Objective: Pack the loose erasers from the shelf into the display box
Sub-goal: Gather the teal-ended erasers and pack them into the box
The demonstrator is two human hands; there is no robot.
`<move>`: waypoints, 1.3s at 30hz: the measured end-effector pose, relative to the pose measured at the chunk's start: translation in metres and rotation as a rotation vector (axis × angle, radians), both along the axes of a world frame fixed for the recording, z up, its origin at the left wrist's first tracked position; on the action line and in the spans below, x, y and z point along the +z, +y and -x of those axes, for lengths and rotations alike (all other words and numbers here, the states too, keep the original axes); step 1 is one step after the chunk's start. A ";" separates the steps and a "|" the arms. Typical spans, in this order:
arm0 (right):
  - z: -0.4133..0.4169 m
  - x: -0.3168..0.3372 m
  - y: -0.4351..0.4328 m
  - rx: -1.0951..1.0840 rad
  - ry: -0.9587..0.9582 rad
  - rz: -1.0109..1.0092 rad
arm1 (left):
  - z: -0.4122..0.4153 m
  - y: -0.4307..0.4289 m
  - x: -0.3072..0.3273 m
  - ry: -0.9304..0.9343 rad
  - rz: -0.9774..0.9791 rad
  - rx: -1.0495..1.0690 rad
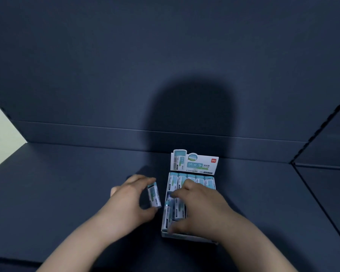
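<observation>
left hand (pixel 126 195) pinches an eraser (pixel 154 196) just left of the box (pixel 185 236); right hand (pixel 200 209) inside, grip unclear; next needs a gap.

Dim bluish light from behind, rounded shadow (pixel 190 118) on back panel (pixel 86 65), blurred print on the display box (pixel 196 163).

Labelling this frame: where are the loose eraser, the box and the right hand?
Eraser (pixel 154 195): head view, middle of its wrapper.
Box (pixel 186 237): head view, front wall.
Right hand (pixel 202 211): head view, back of the hand.
</observation>
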State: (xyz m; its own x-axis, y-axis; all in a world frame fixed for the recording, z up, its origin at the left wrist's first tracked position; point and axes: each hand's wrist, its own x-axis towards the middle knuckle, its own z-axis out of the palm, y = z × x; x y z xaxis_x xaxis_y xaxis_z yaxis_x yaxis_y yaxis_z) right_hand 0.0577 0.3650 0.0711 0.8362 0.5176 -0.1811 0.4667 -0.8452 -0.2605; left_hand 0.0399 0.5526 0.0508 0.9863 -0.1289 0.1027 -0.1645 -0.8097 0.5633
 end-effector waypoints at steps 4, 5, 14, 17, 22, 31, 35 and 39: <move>0.007 -0.004 0.003 0.002 -0.005 -0.004 | 0.001 0.001 -0.003 -0.002 0.012 0.007; 0.008 -0.005 0.003 -0.007 -0.021 -0.014 | 0.001 0.002 -0.004 0.000 0.013 0.004; 0.001 0.006 0.010 -0.043 -0.157 0.092 | 0.004 0.005 -0.004 -0.020 -0.021 -0.014; 0.001 0.005 0.017 -0.030 -0.150 0.152 | 0.006 0.010 -0.006 -0.031 -0.035 -0.015; 0.000 0.000 0.018 -0.027 -0.125 0.184 | 0.009 0.014 -0.008 -0.025 -0.017 -0.037; 0.013 0.005 -0.013 -0.201 -0.194 0.004 | 0.011 -0.004 -0.006 -0.024 -0.070 -0.124; 0.020 0.008 -0.045 -0.434 -0.207 -0.017 | 0.008 -0.024 -0.007 -0.056 -0.105 -0.132; 0.030 0.000 -0.048 -0.494 -0.171 0.028 | 0.006 -0.048 -0.009 -0.114 -0.265 -0.091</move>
